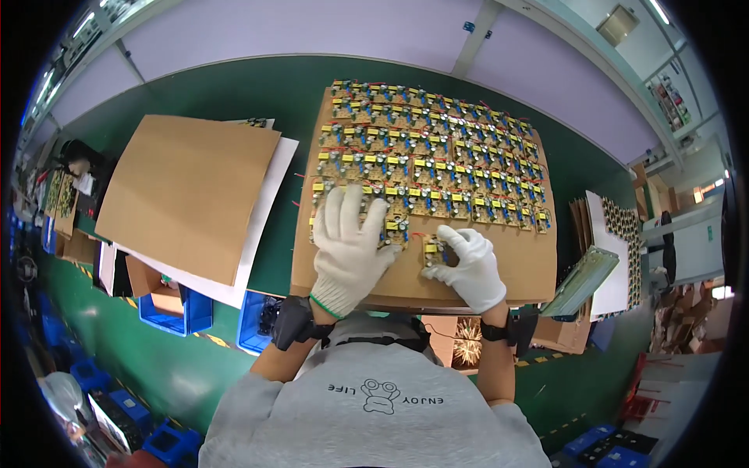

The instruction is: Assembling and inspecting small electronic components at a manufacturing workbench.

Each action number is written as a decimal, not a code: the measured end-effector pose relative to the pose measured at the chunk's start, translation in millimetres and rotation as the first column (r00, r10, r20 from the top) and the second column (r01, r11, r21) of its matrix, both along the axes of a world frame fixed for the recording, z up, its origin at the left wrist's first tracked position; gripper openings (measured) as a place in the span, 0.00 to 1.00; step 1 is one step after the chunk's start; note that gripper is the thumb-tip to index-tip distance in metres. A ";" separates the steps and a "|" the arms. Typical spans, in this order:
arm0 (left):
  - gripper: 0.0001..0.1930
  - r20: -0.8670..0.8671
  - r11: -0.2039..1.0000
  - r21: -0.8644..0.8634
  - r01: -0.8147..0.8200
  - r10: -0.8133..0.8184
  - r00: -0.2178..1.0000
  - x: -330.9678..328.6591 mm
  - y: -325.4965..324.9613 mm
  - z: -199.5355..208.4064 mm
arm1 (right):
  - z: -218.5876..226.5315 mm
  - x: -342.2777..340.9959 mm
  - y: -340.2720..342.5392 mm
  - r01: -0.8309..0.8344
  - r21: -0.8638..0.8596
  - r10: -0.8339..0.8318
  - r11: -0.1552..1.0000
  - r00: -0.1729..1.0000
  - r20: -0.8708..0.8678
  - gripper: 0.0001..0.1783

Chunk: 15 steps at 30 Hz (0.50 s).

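Note:
Rows of small circuit boards (pixel 434 165), with yellow labelled parts, blue parts and red wires, lie side by side on a brown cardboard sheet (pixel 515 265). My left hand (pixel 347 246), in a white knitted glove with a green cuff edge, rests with fingers stretched over the near left boards and hides some of them. In my right hand (pixel 470 269), also white-gloved, the thumb and fingers pinch the right side of a single circuit board (pixel 431 249). That board sits on the cardboard just in front of the near row, apart from the others.
Left of the boards, stacked cardboard (pixel 191 195) and white sheets overhang the green table (pixel 292 78). Blue bins (pixel 178 312) stand below its near edge. At the right, a green panel (pixel 581 282) leans by upright white sheets (pixel 611 265) and more boards. A lilac partition (pixel 312 27) runs behind.

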<state>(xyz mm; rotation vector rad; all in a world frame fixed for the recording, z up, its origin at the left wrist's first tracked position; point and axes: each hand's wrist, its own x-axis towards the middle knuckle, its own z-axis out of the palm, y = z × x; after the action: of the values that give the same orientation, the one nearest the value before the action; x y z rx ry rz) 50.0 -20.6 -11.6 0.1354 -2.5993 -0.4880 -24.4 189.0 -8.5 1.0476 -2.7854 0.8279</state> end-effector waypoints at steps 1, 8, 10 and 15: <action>0.39 -0.001 1.000 -0.002 0.029 -0.029 1.000 1.6 1.0 2.1 | 1.0 -2.0 -5.7 0.029 -0.002 -0.029 1.000 1.000 -0.001 0.39; 0.38 -0.030 0.992 -0.097 0.085 -0.088 0.996 -2.5 4.7 11.1 | 0.4 -18.0 -29.3 -0.050 -0.022 0.050 0.998 0.999 -0.014 0.36; 0.38 -0.016 0.989 -0.124 0.076 -0.079 0.997 -3.9 9.4 19.1 | 8.6 -11.1 -14.0 0.021 -0.020 -0.021 1.000 1.000 -0.005 0.39; 0.42 0.035 0.990 -0.138 -0.035 0.040 0.999 -5.0 24.5 19.7 | 15.2 -26.5 81.8 0.152 -0.288 -0.216 0.946 0.954 -0.209 0.38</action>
<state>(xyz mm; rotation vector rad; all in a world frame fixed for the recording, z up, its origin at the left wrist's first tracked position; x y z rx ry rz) 45.0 3.9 8.2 0.1487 -2.6524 -0.2947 -50.9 270.7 6.7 0.7688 -2.4398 0.9516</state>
